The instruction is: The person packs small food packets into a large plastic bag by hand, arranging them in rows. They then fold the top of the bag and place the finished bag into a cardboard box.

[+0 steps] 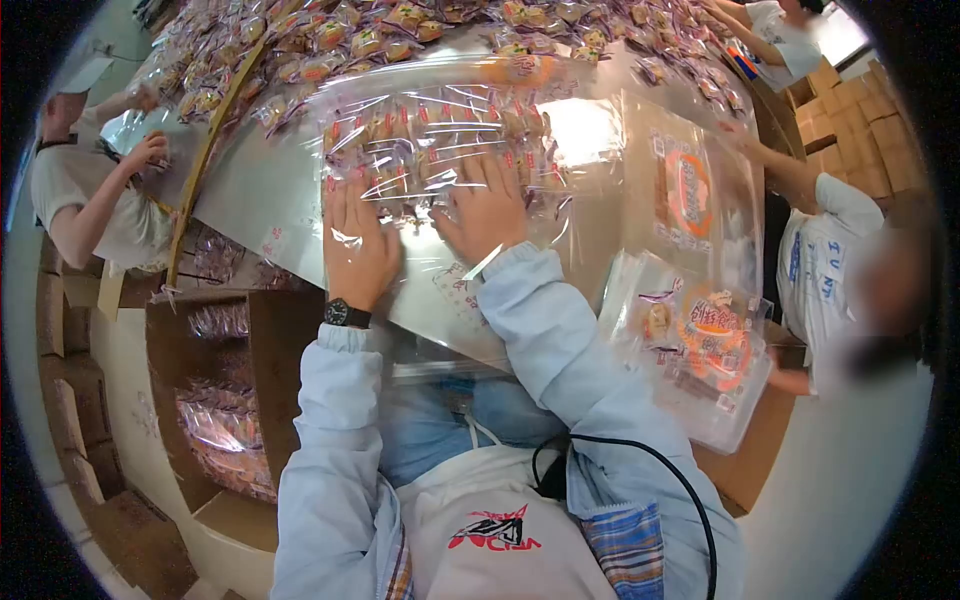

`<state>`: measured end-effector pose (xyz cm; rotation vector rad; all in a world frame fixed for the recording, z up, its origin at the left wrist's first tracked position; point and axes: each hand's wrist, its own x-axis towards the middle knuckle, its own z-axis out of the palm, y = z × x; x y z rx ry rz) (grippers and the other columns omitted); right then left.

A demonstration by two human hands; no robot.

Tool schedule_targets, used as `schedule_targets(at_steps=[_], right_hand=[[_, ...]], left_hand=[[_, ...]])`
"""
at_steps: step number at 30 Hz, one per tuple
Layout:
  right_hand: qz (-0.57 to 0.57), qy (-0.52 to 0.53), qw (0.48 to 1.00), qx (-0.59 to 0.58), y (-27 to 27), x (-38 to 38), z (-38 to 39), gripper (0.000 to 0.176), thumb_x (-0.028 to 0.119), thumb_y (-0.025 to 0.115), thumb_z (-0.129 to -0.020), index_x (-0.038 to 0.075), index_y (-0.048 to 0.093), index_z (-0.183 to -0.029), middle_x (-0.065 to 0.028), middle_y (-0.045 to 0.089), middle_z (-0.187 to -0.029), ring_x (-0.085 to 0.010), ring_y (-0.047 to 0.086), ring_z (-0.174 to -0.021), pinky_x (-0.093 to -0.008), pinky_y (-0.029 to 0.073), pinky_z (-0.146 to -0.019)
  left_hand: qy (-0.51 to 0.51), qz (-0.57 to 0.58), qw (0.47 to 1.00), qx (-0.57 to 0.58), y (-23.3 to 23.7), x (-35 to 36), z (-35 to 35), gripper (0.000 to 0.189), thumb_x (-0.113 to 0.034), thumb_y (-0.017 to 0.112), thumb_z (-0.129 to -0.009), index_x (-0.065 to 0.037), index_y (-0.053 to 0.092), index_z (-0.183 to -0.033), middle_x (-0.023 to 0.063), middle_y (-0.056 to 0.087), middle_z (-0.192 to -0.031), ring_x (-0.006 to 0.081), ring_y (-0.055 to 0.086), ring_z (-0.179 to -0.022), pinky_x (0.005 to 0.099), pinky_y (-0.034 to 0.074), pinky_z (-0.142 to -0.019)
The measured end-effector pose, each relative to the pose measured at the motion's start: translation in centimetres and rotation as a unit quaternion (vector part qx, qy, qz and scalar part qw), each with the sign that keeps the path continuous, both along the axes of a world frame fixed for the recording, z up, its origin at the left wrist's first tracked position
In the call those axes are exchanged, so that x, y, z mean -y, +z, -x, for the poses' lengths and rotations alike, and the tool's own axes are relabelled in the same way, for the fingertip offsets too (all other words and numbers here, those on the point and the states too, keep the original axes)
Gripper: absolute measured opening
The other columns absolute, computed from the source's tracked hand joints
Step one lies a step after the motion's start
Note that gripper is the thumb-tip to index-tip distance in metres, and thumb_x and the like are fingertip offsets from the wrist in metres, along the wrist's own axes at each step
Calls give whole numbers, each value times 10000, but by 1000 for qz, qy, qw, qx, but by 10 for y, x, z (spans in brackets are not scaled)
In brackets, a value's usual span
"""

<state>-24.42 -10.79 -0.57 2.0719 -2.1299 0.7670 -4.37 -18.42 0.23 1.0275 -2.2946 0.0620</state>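
Observation:
Both hands lie inside or under a large clear plastic bag (440, 110) on the metal table (270, 190); which of the two is hard to tell. The bag covers rows of small wrapped snacks (430, 140). My left hand (358, 240), with a black watch at the wrist, rests flat at the near left edge of the rows, its fingers stretched out. My right hand (485, 210) is beside it, fingers extended over the near middle of the rows and thumb apart. Neither hand is closed around anything.
Loose wrapped snacks (350, 40) are heaped at the back. Stacked printed bags (690, 350) lie at the right. An open carton (220, 400) with packed bags stands at lower left. One person (95, 200) works at the left; others (830, 250) are at the right.

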Motion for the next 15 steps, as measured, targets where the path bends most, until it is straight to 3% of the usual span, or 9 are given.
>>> schedule_targets(at_steps=[2, 5, 6, 9, 10, 13, 14, 15], right_hand=[[51, -20, 998, -39, 2, 2, -4, 651, 394, 731, -866, 118, 554, -1429, -149, 543, -1468, -359, 441, -1413, -520, 235, -1242], [85, 103, 990, -43, 3, 15, -13, 706, 338, 734, -848, 117, 499, -1476, -146, 559, -1452, -355, 496, -1373, -498, 414, -1128], [61, 125, 990, -24, 9, 17, -20, 666, 345, 729, -850, 114, 523, -1440, -128, 563, -1445, -353, 507, -1360, -502, 420, -1125], [108, 101, 979, -143, 9, 42, -30, 581, 335, 709, -875, 133, 553, -1396, -110, 562, -1440, -353, 513, -1350, -502, 430, -1116], [85, 105, 988, -72, 7, 47, -31, 521, 316, 694, -883, 153, 570, -1362, -106, 562, -1430, -352, 520, -1332, -538, 417, -1112], [59, 68, 993, -78, 8, 48, -38, 508, 330, 694, -877, 162, 585, -1345, -113, 577, -1398, -355, 527, -1308, -590, 400, -1098], [98, 66, 988, -94, -6, 52, -37, 491, 333, 685, -883, 157, 598, -1333, -99, 599, -1362, -355, 515, -1304, -637, 381, -1069], [84, 59, 990, -102, -6, 52, -39, 482, 327, 683, -884, 152, 601, -1326, -96, 611, -1344, -354, 532, -1283, -630, 396, -1051]], left_hand=[[-27, -21, 999, -21, 3, 1, -5, 549, -98, 667, -873, 31, 532, -1390, 207, 527, -1471, 428, 484, -1350, 504, 340, -1198], [-16, -30, 999, -20, -2, 8, -5, 664, -81, 641, -872, 63, 414, -1480, 257, 561, -1386, 456, 507, -1295, 512, 366, -1163], [-8, 3, 1000, -22, -9, 10, -5, 670, -92, 656, -859, 56, 432, -1473, 241, 579, -1376, 452, 531, -1259, 515, 393, -1132], [-15, -2, 999, -48, -3, 7, -5, 645, -102, 667, -855, 38, 462, -1450, 214, 589, -1379, 439, 541, -1255, 506, 409, -1118], [18, -47, 998, -29, 0, 7, -1, 596, -110, 680, -862, 3, 501, -1419, 185, 608, -1367, 435, 535, -1281, 493, 412, -1122], [61, -45, 997, -5, 6, 9, 6, 596, -53, 698, -817, 11, 543, -1388, 173, 626, -1349, 365, 561, -1249, 470, 415, -1126], [53, -24, 998, -22, 12, 8, 8, 532, -58, 674, -829, 0, 584, -1350, 173, 665, -1272, 363, 584, -1200, 464, 442, -1096], [43, -51, 997, -26, 10, 11, 6, 508, -60, 659, -839, -2, 595, -1340, 170, 671, -1255, 362, 588, -1191, 462, 448, -1089]])
